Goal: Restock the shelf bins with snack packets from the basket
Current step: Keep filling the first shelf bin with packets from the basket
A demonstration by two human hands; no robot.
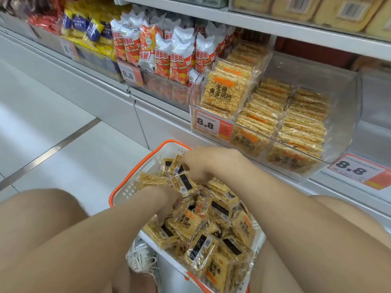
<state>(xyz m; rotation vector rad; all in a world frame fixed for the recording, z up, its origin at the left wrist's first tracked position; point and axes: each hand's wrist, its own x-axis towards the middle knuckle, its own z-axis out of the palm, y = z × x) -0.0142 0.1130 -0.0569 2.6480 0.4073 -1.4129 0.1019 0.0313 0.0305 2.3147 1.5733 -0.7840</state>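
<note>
Lowest in the frame, my knees spread to the left and right edges, and a white laced shoe (141,256) shows between them on the pale tiled floor (42,115). Just past it, at lower centre, sits the white basket (129,187) with its orange rim, heaped with snack packets (184,225): clear wrappers over yellow puffed squares, some face up with orange marks and dark lettering, some turned to show their black labels. Both my forearms reach into it. My left hand (167,199) is sunk into the pile from the left and the wrappers cover its fingers, so I cannot tell whether it grips anything. My right hand (203,161) is over the far end of the basket, fingers curled down and pinching packets at the top of the heap. Beyond the basket, at centre right, the clear shelf bin (313,81) rests on the white shelf, holding upright rows of the same squares (224,92) in three files, the right part of the bin bare. A price tag (208,123) reading 8.8 is fixed to its front left corner, and another tag (357,172) lies at the right edge. Farther, in the upper left, stand red-and-white bags (163,49), then yellow-and-blue bags (84,26).
</note>
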